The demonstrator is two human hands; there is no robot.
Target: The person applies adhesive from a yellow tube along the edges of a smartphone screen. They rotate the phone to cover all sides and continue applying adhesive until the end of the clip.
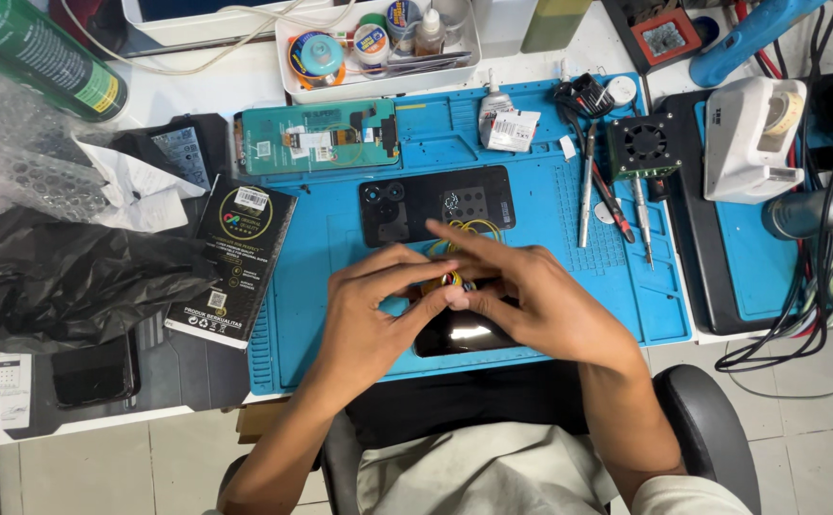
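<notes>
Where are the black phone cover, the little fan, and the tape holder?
Black phone cover point(435, 203), head view, on its flat middle.
Little fan point(643, 143), head view, on its round grille.
Tape holder point(746, 133), head view, on its white body.

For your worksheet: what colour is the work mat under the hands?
Blue; the work mat shows in the head view.

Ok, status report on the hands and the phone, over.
Left hand and right hand pinch rubber bands together. Phone lies under them on blue mat. Nothing blocking.
</notes>
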